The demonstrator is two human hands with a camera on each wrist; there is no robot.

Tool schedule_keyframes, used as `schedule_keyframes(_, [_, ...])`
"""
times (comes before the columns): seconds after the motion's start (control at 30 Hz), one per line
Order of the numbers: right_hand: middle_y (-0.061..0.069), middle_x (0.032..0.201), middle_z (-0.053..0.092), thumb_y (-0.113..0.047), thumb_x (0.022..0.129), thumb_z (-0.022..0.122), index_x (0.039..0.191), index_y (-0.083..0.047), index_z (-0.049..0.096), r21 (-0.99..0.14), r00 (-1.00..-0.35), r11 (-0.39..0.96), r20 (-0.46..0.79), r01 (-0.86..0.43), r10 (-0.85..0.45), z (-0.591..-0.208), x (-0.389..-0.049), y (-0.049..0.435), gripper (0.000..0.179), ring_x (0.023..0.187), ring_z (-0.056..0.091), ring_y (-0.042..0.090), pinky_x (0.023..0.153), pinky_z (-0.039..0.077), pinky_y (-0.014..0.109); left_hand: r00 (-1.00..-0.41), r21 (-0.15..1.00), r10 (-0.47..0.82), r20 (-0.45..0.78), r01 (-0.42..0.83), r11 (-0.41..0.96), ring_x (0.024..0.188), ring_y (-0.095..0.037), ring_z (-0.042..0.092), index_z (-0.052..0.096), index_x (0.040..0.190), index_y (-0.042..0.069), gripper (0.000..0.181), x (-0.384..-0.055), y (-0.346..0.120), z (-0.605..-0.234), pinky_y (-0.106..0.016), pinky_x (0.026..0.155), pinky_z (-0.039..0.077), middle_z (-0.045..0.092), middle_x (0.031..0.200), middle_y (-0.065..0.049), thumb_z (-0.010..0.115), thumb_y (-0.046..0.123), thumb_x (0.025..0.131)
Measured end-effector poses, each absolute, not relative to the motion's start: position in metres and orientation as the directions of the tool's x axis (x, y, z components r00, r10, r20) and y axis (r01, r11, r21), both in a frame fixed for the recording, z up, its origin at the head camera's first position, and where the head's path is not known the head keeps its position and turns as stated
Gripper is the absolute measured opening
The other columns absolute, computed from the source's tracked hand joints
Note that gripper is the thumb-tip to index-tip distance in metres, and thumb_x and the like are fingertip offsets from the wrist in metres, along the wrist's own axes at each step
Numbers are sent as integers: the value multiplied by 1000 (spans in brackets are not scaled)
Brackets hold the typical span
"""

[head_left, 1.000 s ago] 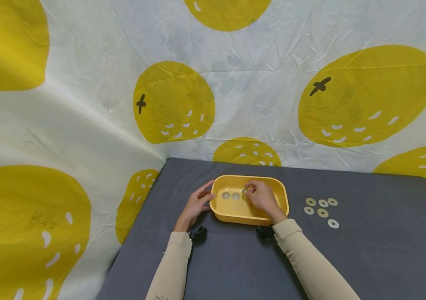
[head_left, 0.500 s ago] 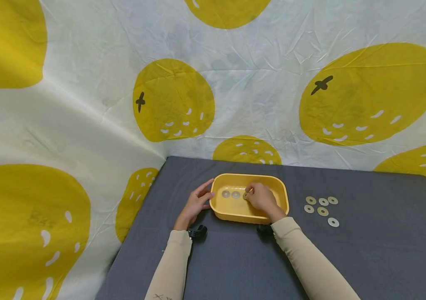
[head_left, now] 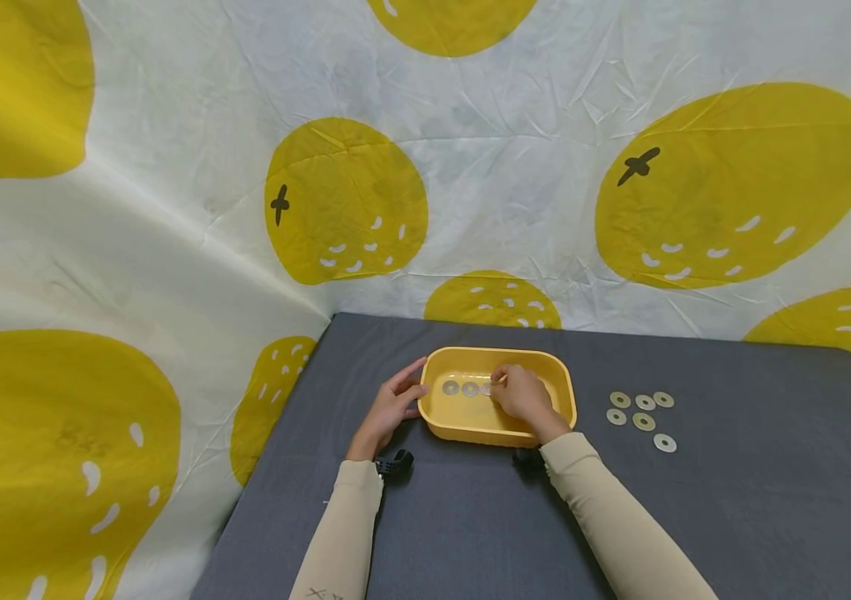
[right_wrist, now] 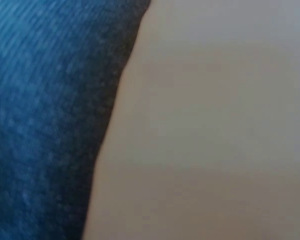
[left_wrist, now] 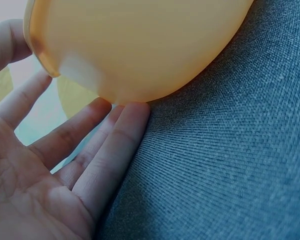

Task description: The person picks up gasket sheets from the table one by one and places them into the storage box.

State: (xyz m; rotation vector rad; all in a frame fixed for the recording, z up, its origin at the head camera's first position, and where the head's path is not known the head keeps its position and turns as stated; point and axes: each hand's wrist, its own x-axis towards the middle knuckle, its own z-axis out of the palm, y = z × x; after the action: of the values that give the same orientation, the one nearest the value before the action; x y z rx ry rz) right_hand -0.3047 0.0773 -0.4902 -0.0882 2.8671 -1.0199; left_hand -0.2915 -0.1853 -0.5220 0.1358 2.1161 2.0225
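In the head view a yellow plastic basin stands on the dark tabletop. Two flat round washers lie in a row on its floor. My right hand reaches inside and pinches a third washer at the row's right end, partly covered by the fingers. My left hand is at the basin's left end. Its fairly straight fingers touch the outer wall in the left wrist view, the thumb at the rim. Only the basin's blurred wall and dark cloth fill the right wrist view.
Several loose washers lie on the grey cloth right of the basin, some silvery, some yellowish. A white hanging with yellow fruit print rises behind and to the left of the table.
The washer in my right fingers has gone from tilted to nearly flat, in line with the other two. My left hand has stayed at the basin's end.
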Motion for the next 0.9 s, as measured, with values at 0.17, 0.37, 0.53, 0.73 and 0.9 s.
schedule_keyframes(0.17, [11,99,71,-17,98,62,116,-5,72,-739,-995,669,23,-83,-97,-487,-303,79,23,70,59,20,61,46,30,-972,996,219,-84,-76,44,123,-34,64,50,152,34,55,-292,-186,-523,-38,87,62,59,142,-18,66,22,101])
schedule_keyframes(0.37, [11,95,66,-18,103,61,117,-5,70,-837,-976,505,157,-211,-148,-474,-290,90,21,76,62,31,62,49,31,-970,996,225,-88,-79,49,123,-37,64,50,152,34,55,-292,-187,-524,-37,87,62,59,142,-18,65,23,101])
schedule_keyframes(0.53, [11,86,67,-15,101,65,112,-8,71,-819,-956,492,251,-294,-153,-464,-277,119,14,70,65,31,56,49,29,-971,995,220,-91,-81,52,122,-37,65,50,152,35,55,-290,-187,-523,-38,87,62,60,141,-18,66,24,101])
schedule_keyframes(0.73, [16,80,67,-14,100,66,112,-2,71,-784,-962,562,256,-261,-90,-460,-267,171,17,62,59,18,52,46,26,-971,995,217,-97,-87,53,119,-34,66,50,152,36,55,-289,-185,-520,-38,87,62,61,139,-18,67,24,101])
schedule_keyframes(0.9, [14,82,68,-24,103,63,115,-4,70,-780,-979,604,205,-163,1,-464,-258,218,24,65,62,19,53,48,26,-971,995,220,-96,-87,49,123,-33,64,50,151,37,54,-290,-187,-518,-37,88,62,60,140,-18,66,26,101])
